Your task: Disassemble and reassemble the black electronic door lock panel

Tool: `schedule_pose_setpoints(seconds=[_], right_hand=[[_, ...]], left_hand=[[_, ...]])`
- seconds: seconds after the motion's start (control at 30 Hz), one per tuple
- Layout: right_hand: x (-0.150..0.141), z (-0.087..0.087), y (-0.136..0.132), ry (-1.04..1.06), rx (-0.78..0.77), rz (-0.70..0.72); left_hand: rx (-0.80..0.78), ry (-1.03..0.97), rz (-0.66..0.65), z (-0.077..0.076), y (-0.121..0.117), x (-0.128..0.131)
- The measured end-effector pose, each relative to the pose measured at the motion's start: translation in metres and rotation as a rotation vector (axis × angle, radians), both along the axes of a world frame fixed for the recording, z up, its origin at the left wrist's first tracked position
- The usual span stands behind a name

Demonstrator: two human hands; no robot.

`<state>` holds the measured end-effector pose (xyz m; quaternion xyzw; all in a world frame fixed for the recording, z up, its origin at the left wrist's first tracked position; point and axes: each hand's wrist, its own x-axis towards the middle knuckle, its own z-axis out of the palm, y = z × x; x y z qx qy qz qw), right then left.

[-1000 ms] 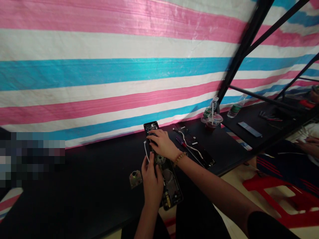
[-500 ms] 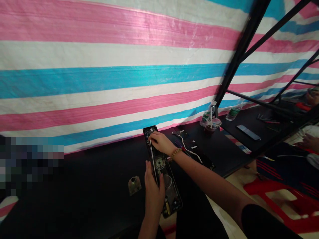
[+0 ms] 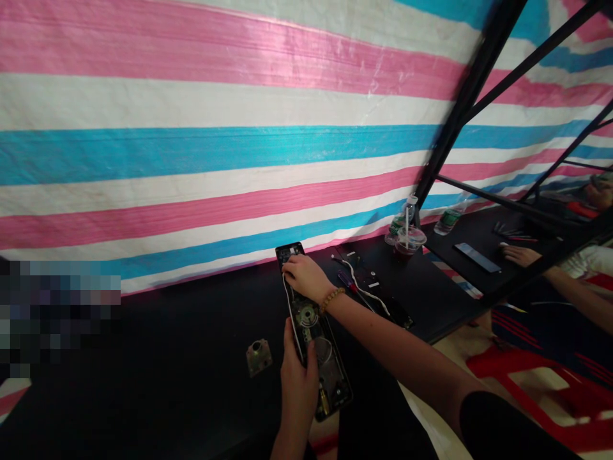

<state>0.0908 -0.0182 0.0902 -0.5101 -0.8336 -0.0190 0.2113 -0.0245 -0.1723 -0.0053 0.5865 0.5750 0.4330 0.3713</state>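
A long black open casing (image 3: 330, 358), which looks like an electronic door-lock panel, lies tilted across the table's front edge. Inside it show a round metal hub (image 3: 307, 314) and a brass-coloured part (image 3: 324, 399). My left hand (image 3: 299, 370) is wrapped round its left side, thumb over the top. Along that same side runs a white cable (image 3: 288, 297). At the far end, my right hand (image 3: 306, 276) has its fingers closed on the cable; its fingertips are partly hidden. A small metal bracket (image 3: 259, 358) with a round boss lies left of the casing.
To the right lie a screwdriver (image 3: 352, 282), another white cable (image 3: 357, 281) and small dark parts. Behind them stand a plastic cup with a straw (image 3: 410, 241) and bottles. Across a black frame post, another person's hand (image 3: 520, 254) rests near a phone (image 3: 477, 257).
My right hand has shifted slightly down, and the white cable now bows out to the casing's left edge. The other person's hand has come onto the far table by the phone.
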Motion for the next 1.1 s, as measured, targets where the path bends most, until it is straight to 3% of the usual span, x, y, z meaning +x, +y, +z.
schedule_pose_setpoints(seconds=[0.3,0.5,0.83,1.1], right_hand=[[-0.012,0.016,-0.007,-0.24,-0.007,-0.038],[-0.007,0.011,0.0,-0.138,-0.083,-0.069],[-0.007,0.002,-0.003,-0.032,-0.061,-0.125],[-0.009,-0.01,-0.004,0.154,-0.036,-0.112]], left_hand=[[-0.007,-0.015,0.022,-0.004,0.0,0.001],[0.068,-0.052,-0.002,-0.003,-0.001,0.001],[0.158,0.035,-0.059,-0.006,0.002,-0.002],[0.18,0.089,-0.012,-0.002,0.001,-0.001]])
